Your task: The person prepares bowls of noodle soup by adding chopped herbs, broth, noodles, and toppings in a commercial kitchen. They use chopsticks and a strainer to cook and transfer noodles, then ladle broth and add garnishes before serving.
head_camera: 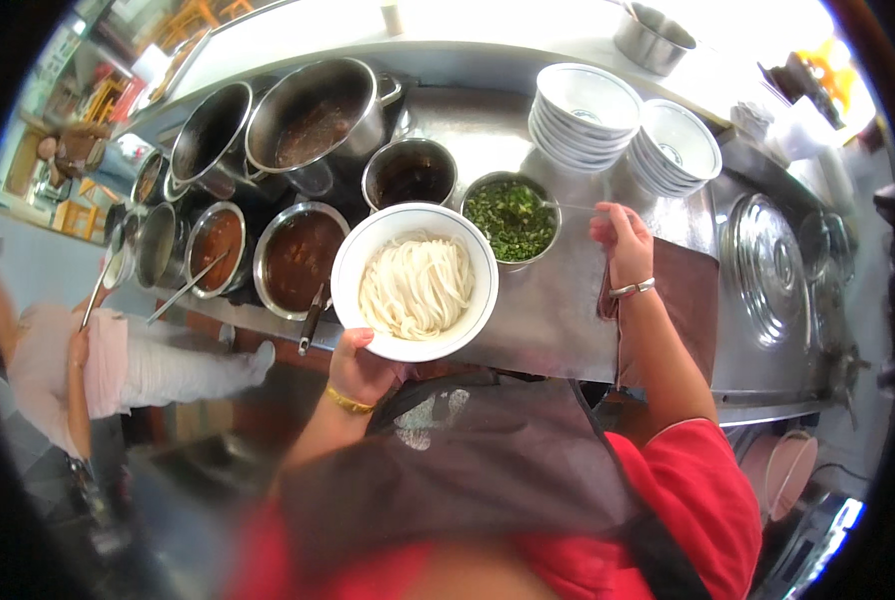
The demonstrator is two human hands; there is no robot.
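Observation:
In my left hand [363, 369] is a white bowl [346, 296] with a thin blue line round the rim, the thumb on its near edge. White noodles [417, 285] lie in it. My right hand [623, 236] pinches the thin handle of a metal spoon [575, 206]. The spoon's other end reaches into a round metal container of chopped green herbs [511, 221], just right of the bowl. Behind the bowl stands a metal pot of dark sauce [410, 180], partly covered by the bowl's rim. A dark-handled ladle [311, 322] rests at the sauce pot [297, 259] on the left.
Tall stockpots [327, 112] and a pot of red sauce [215, 247] line the left. Two stacks of white bowls [586, 112] stand behind the herbs. A brown cloth [672, 307] lies under my right forearm, near metal lids [770, 270]. At left, another person [102, 360] holds a long utensil.

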